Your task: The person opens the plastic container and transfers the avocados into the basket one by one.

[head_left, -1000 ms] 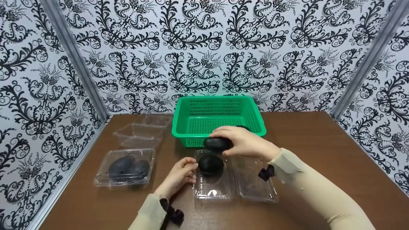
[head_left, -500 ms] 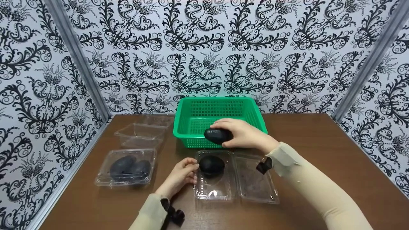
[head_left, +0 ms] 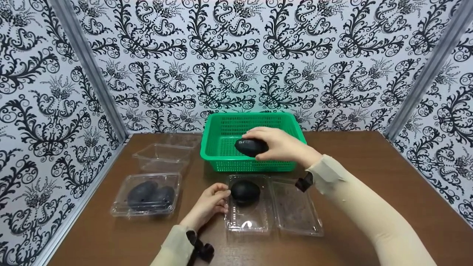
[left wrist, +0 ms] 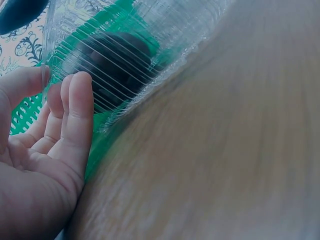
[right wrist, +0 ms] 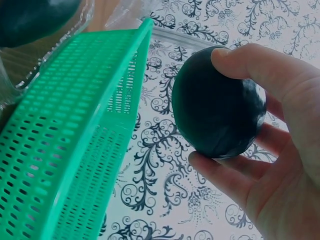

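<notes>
My right hand (head_left: pixel 281 147) holds a dark, egg-shaped avocado (head_left: pixel 252 147) in the air over the front rim of the green basket (head_left: pixel 255 165). In the right wrist view, thumb and fingers curve round this avocado (right wrist: pixel 217 105). My left hand (head_left: pixel 207 205) pinches the left edge of an open clear plastic clamshell container (head_left: pixel 247 218) between thumb and fingers. A second avocado (head_left: pixel 245 191) lies in the container's far half. The container's lid (head_left: pixel 297 210) lies folded out flat to the right. Through the ribbed wall, the left wrist view shows the avocado (left wrist: pixel 117 67) inside.
A closed clear clamshell (head_left: pixel 125 188) at the left holds two dark avocados (head_left: pixel 142 194). Behind it stands an open clear clamshell (head_left: pixel 162 153). All rest on a brown table (head_left: pixel 351 177), with a patterned wall (head_left: pixel 240 66) behind.
My right hand has lifted the avocado up and away from above the open clamshell to the basket's front rim. The left hand stays at the container's edge.
</notes>
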Demonstrator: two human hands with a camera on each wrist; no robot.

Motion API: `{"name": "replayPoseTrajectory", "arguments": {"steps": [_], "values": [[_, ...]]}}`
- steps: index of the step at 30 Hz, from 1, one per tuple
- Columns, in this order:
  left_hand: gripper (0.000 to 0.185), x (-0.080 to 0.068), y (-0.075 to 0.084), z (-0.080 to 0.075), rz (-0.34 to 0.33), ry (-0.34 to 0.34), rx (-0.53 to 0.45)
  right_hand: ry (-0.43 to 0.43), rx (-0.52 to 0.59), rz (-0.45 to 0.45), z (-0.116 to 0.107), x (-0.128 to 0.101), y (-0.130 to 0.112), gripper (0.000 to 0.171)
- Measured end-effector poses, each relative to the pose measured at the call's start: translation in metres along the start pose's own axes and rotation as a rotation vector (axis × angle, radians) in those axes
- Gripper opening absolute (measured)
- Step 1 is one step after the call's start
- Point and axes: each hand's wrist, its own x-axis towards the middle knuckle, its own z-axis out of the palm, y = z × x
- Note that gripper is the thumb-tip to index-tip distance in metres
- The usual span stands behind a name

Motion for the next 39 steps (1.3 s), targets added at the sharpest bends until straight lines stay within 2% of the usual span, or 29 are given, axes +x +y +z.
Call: {"name": "replayPoseTrajectory", "arguments": {"steps": [11,19,31,39], "values": [[0.024,-0.001,0.0,0.0,-0.01,-0.006,0.0,0.005,-0.045,-0.007,-0.008,0.01,0.001,0.064],[0.022,0.0,-0.002,-0.002,-0.013,0.012,-0.004,0.025,-0.048,-0.008,-0.014,0.025,0.004,0.064],[0.021,0.001,-0.001,-0.001,-0.011,0.001,-0.004,0.029,0.009,0.056,-0.014,0.036,0.01,0.064],[0.021,0.002,-0.002,-0.002,-0.004,0.0,0.004,0.023,0.006,0.084,-0.01,0.047,0.016,0.065]]}}
